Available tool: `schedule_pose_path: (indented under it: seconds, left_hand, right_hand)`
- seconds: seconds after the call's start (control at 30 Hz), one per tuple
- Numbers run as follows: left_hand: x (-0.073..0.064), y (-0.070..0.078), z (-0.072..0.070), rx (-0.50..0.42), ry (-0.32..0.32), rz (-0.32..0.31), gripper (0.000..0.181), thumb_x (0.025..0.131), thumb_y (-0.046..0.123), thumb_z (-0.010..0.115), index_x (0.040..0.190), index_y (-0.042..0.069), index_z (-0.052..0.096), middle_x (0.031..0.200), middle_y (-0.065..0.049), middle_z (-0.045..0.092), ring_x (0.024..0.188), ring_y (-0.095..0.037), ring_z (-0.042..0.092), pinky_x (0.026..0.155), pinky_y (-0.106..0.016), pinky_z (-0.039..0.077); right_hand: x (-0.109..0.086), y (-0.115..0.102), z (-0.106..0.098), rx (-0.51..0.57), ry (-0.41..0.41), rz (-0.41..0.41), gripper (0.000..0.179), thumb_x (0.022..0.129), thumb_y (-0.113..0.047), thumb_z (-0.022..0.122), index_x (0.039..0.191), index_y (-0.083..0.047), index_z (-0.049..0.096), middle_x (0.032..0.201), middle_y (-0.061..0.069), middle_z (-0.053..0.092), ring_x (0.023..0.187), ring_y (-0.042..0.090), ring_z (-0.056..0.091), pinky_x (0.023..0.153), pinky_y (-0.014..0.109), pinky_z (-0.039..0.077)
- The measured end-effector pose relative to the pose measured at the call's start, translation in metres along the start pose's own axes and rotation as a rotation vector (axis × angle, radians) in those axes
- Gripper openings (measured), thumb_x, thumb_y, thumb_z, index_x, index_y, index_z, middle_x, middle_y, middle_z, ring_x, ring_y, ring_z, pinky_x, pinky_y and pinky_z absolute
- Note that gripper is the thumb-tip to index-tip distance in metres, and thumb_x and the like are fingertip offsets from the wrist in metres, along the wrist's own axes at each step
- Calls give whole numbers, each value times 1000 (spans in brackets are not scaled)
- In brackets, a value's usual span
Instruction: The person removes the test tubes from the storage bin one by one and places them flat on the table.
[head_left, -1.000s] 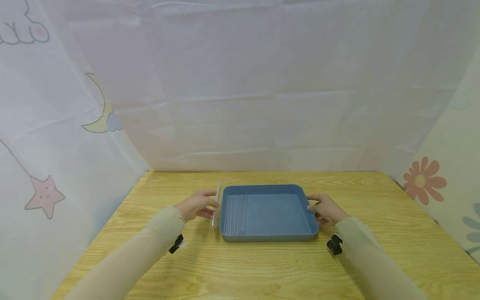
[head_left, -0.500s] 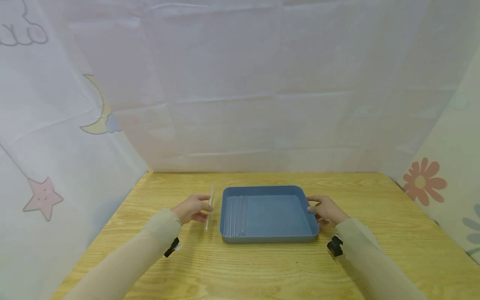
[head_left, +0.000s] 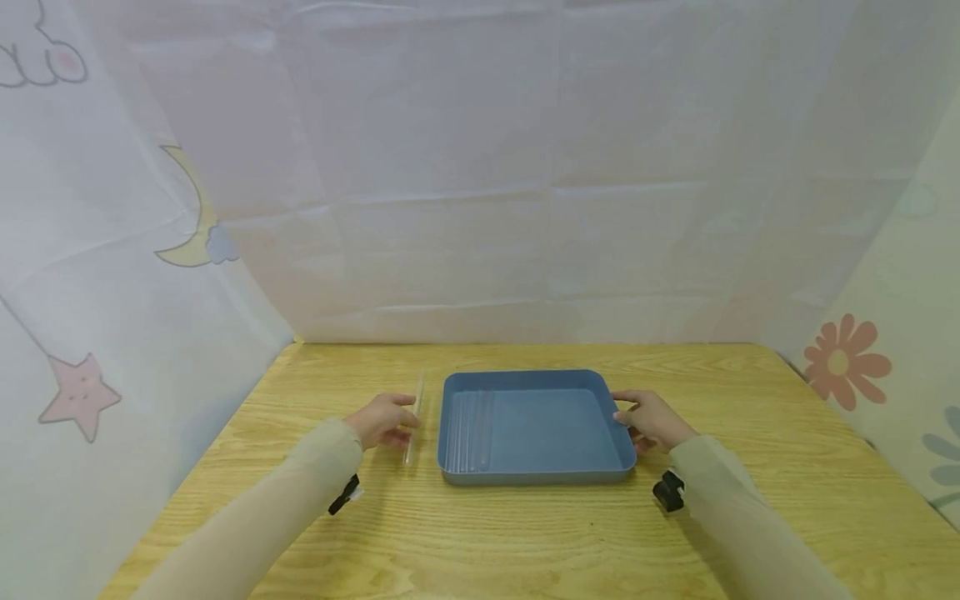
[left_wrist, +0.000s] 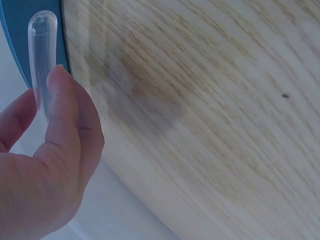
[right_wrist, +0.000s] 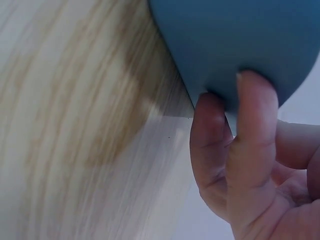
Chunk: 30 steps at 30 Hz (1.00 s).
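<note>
A clear round-ended test tube [head_left: 414, 421] stands out from my left hand [head_left: 384, 419], pinched between thumb and fingers just left of the tray. In the left wrist view, the rounded end of the test tube [left_wrist: 42, 37] points up past the thumb. The blue rectangular tray [head_left: 555, 479] lies on the table, with several similar clear tubes [head_left: 471, 432] side by side along its left end. My right hand [head_left: 652, 419] holds the tray's right end. In the right wrist view, thumb and fingertips [right_wrist: 257, 100] press on the tray's outer wall.
The wooden table [head_left: 495, 542] runs back to a pale hanging cloth [head_left: 450, 233]. More cloth with printed shapes closes off both sides. A black wrist device [head_left: 347, 496] sits at the left wrist, another one [head_left: 670, 492] at the right.
My left hand has moved left with the test tube, widening the gap to the tray, and is almost still over the last half second. The right hand and tray have stayed put.
</note>
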<state>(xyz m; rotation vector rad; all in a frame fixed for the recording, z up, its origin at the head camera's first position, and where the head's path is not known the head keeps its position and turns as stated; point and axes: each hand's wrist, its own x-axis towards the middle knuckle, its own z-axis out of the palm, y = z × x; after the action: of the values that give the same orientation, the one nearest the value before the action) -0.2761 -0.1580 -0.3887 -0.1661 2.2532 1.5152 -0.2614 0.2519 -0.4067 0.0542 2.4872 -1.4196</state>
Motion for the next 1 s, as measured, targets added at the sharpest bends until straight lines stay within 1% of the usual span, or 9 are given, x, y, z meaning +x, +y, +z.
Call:
schedule_pose_path:
  seconds: [0.23,0.33,0.4,0.53,0.63,0.83,1.0]
  left_hand:
    - [3,0,-2,14,-4,-11,60,93,-5,57,147,-9,31,134,-35,45,63,-16,56,54,-22,52]
    - [2,1,-2,19,4,-19,60,92,-5,57,147,-8,32,133,-34,47,62,-16,55,53,-22,51]
    - [3,2,-2,20,6,-21,60,92,-5,58,146,-9,32,128,-33,50,61,-15,55,52,-21,51]
    - [5,1,-1,18,10,-19,60,91,-6,58,146,-9,33,109,-26,60,57,-14,54,50,-21,50]
    - [7,-1,-1,23,3,-15,59,91,-6,58,145,-10,33,98,-20,61,57,-14,53,50,-22,50]
    - [10,-3,0,49,3,-17,58,91,-6,58,144,-11,34,93,-15,59,61,-16,53,51,-24,51]
    - [13,-3,1,62,30,-31,58,90,-6,59,143,-11,36,93,-14,58,64,-18,53,53,-26,52]
  right_hand:
    - [0,-1,0,1,1,-4,51,100,-1,48,147,9,30,92,15,61,57,17,51,45,29,46]
    - [0,-1,0,2,1,-6,51,100,-1,48,147,9,30,93,15,61,58,18,52,45,29,46]
    - [0,-1,0,0,1,-9,51,100,0,48,147,9,30,93,16,61,58,18,51,45,29,46]
    - [0,-1,-1,-5,2,-15,50,100,-1,48,147,10,30,92,15,61,57,17,51,45,29,46]
    - [0,-1,-1,-12,-3,-21,51,100,-1,48,146,10,30,91,15,61,57,17,49,45,29,46]
    - [-1,-1,0,-14,-3,-18,51,100,-1,49,147,10,31,89,14,60,55,16,48,45,29,45]
    - [-2,-1,0,-17,-3,-21,51,100,-1,49,146,10,31,90,14,61,56,17,50,46,29,46]
